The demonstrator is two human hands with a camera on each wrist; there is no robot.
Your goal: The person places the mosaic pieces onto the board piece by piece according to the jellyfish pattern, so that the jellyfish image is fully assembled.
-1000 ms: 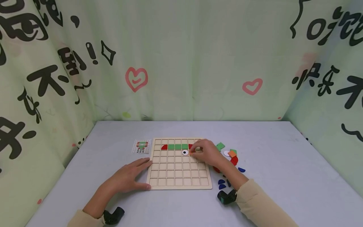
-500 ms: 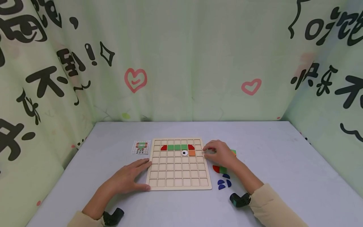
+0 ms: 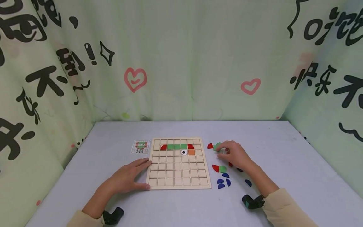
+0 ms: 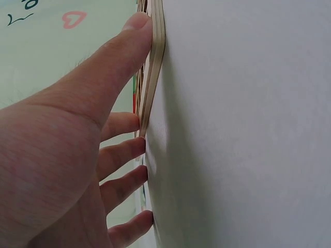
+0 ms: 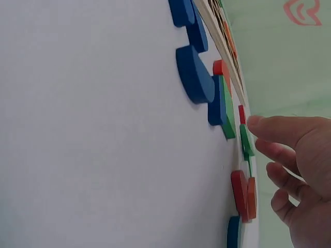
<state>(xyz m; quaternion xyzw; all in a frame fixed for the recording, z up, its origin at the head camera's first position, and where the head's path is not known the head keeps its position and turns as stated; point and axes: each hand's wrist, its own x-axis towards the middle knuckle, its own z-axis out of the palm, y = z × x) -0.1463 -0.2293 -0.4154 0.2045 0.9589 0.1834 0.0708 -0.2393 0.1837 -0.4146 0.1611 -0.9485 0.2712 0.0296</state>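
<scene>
A green piece (image 3: 216, 147) is found just by the right hand (image 3: 234, 154), which is held loosely bent, with nothing seen gripped. The red piece (image 3: 210, 146) beside it could be knocked away if brushed by a finger. The board (image 3: 178, 167) could be slid if pushed by the left hand (image 3: 128, 177), laid unclenched against its edge. Flat wood is cut into squares there; blue half circles (image 3: 220, 181) look smooth and thick.
</scene>
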